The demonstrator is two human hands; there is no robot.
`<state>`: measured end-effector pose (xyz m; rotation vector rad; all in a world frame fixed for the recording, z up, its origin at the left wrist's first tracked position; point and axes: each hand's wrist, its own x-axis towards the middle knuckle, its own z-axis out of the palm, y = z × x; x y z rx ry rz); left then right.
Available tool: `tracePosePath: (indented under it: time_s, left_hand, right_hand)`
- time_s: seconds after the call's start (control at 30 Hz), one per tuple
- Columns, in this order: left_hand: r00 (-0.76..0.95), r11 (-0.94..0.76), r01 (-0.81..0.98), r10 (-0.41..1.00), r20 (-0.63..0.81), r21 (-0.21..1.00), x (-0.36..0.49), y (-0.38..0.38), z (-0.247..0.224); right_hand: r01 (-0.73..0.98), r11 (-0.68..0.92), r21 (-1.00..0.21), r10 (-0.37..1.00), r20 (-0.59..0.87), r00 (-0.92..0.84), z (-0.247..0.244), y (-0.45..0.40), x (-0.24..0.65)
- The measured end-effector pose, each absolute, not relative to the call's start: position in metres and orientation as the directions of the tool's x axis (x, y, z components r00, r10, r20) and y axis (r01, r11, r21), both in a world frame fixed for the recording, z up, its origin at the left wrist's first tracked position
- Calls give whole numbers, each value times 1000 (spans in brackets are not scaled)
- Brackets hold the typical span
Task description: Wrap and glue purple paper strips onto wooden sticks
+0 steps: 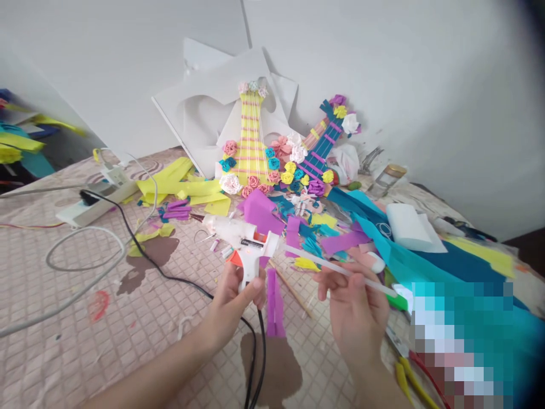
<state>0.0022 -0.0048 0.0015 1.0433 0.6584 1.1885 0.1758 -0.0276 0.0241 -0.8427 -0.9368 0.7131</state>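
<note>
My left hand (234, 301) is closed round the handle of a white hot glue gun (238, 236), whose nozzle points left and whose orange trigger shows at the fingers. A black cord hangs down from its grip. In my right hand (360, 309) a long translucent glue stick (332, 266) is pinched between thumb and fingers. The stick's left end reaches the back of the glue gun; whether it is inside cannot be made out. Behind stand a yellow paper guitar (252, 136) with paper flowers and a blue paper guitar (323, 145) leaning to the right.
Purple paper (259, 211), yellow crepe paper (181, 179) and several scraps litter the tabletop. A power strip (87, 204) with cords lies left. White foam board (204, 96) leans on the wall. At right are teal paper (383, 233), a tissue pack (409, 226), a jar (389, 177) and yellow-handled scissors (409, 380).
</note>
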Motion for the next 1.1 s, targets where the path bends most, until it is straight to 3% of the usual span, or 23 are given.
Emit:
tracePosePath:
  time_s: [0.2,0.67,1.0,1.1]
  left_hand:
    - [250,23,-363,965,74,932,3,-5,2]
    - [387,193,-460,922,0,867,3,-2,6]
    - [490,292,-467,871,-30,834,4,-4,12]
    - [496,310,-504,868,-23,806,4,-4,12]
  right_hand:
    - [-41,596,-802,743,530,409,24,-31,174]
    - [155,750,-643,575,750,328,18,-32,176]
    - [212,798,-564,473,804,361,21,-31,178]
    - [174,758,-629,541,755,371,20,-31,177]
